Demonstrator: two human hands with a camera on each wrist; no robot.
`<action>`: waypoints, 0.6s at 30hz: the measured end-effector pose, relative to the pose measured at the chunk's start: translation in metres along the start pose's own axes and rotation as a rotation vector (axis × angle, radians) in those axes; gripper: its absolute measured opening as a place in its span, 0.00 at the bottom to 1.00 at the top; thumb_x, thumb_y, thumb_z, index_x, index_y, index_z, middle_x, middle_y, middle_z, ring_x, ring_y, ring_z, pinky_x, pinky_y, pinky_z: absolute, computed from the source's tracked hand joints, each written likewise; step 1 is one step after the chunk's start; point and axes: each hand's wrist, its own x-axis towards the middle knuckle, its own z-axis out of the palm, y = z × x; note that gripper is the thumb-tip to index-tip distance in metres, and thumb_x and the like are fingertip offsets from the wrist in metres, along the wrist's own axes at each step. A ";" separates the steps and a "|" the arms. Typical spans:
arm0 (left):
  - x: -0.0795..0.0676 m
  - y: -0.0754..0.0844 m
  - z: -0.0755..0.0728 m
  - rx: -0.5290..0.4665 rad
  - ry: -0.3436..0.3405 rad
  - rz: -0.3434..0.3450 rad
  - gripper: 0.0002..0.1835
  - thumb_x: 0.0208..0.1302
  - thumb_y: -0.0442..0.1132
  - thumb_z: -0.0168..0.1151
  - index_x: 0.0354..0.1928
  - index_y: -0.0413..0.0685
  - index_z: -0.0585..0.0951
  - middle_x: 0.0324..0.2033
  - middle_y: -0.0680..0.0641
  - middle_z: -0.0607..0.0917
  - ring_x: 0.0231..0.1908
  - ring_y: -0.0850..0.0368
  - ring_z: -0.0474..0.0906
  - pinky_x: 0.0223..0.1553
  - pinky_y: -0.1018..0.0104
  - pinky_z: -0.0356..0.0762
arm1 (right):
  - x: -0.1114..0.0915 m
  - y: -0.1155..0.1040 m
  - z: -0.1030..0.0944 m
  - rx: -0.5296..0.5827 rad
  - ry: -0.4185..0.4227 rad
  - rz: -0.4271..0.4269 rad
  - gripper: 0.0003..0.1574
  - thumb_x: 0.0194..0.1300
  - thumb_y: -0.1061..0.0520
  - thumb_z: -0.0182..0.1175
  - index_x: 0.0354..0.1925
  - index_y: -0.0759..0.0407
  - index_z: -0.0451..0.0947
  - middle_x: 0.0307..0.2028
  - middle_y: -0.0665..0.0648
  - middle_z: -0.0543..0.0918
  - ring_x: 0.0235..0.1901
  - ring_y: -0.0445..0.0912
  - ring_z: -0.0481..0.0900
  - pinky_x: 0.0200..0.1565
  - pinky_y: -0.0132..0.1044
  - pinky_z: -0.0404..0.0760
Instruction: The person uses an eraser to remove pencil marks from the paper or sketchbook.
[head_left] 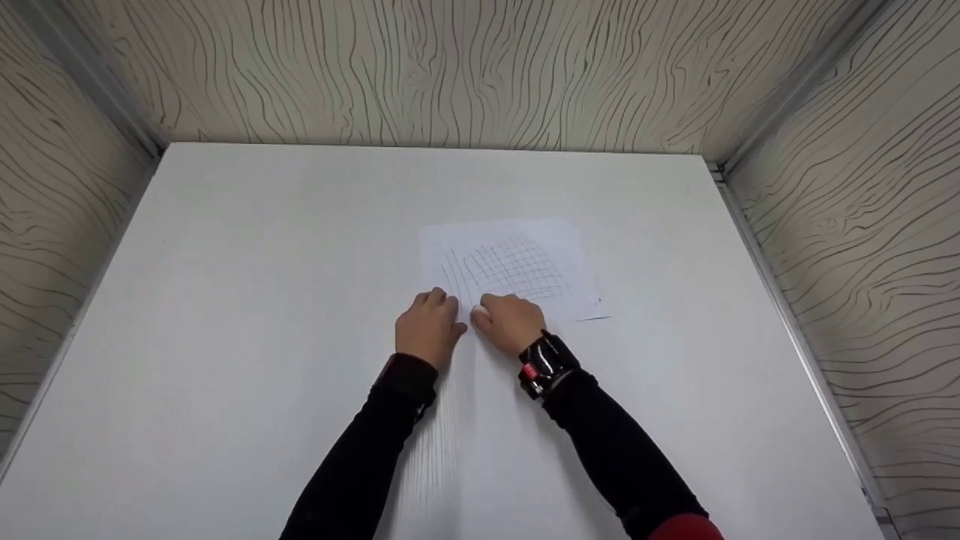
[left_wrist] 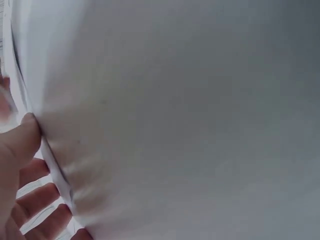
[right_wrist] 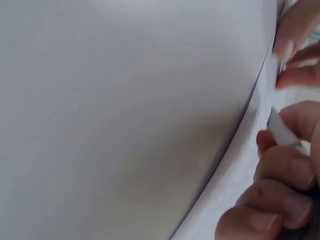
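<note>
Black sleeves (head_left: 337,480) lay nearest the head camera | small pale piece (right_wrist: 282,131) sat pinched between thumb and fingers of right hand (head_left: 511,324), tip poking out | lined paper (head_left: 517,270) lay beneath on bench (head_left: 262,300) | left hand (head_left: 426,327) rested at paper's near-left corner, fingers apart

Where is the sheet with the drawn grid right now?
In the head view, the sheet lies on the white table, just right of centre, with the left hand at its near left corner and the right hand over its near edge.
</note>
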 end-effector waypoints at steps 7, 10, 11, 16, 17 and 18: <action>-0.002 -0.001 0.002 0.033 0.020 0.017 0.16 0.53 0.50 0.74 0.37 0.47 0.84 0.40 0.48 0.84 0.49 0.49 0.81 0.39 0.55 0.85 | -0.005 0.008 -0.001 -0.054 0.004 0.067 0.18 0.69 0.43 0.54 0.33 0.55 0.78 0.28 0.59 0.83 0.28 0.54 0.80 0.31 0.49 0.77; 0.000 -0.001 0.001 0.052 0.018 0.014 0.16 0.53 0.50 0.74 0.37 0.48 0.84 0.40 0.48 0.84 0.49 0.49 0.81 0.40 0.56 0.85 | -0.007 0.017 -0.006 -0.075 0.019 0.107 0.17 0.70 0.45 0.54 0.32 0.55 0.78 0.26 0.57 0.82 0.25 0.52 0.77 0.30 0.47 0.76; 0.000 -0.002 0.000 0.054 0.013 0.013 0.16 0.53 0.50 0.73 0.37 0.47 0.84 0.40 0.48 0.84 0.49 0.48 0.81 0.41 0.56 0.85 | -0.007 0.019 -0.007 -0.082 0.026 0.115 0.17 0.70 0.45 0.53 0.32 0.55 0.78 0.26 0.57 0.81 0.25 0.51 0.77 0.30 0.47 0.76; -0.002 -0.003 0.001 0.032 -0.020 0.008 0.15 0.55 0.48 0.73 0.38 0.46 0.83 0.48 0.46 0.83 0.53 0.47 0.80 0.43 0.53 0.84 | -0.006 0.014 -0.005 -0.093 0.055 0.090 0.17 0.70 0.46 0.53 0.29 0.55 0.75 0.23 0.57 0.81 0.23 0.52 0.77 0.28 0.46 0.75; -0.002 -0.002 0.001 0.022 -0.028 0.007 0.16 0.55 0.47 0.73 0.39 0.46 0.82 0.51 0.45 0.83 0.53 0.46 0.80 0.43 0.52 0.84 | -0.006 0.011 -0.004 -0.090 0.056 0.071 0.18 0.70 0.46 0.53 0.29 0.55 0.75 0.23 0.57 0.81 0.23 0.52 0.77 0.27 0.46 0.75; -0.002 -0.002 0.000 0.017 -0.040 0.007 0.16 0.55 0.47 0.72 0.40 0.46 0.82 0.53 0.45 0.82 0.54 0.46 0.79 0.42 0.51 0.84 | -0.005 0.007 -0.002 -0.086 0.052 0.051 0.18 0.70 0.46 0.53 0.29 0.55 0.74 0.23 0.57 0.80 0.23 0.53 0.77 0.27 0.46 0.75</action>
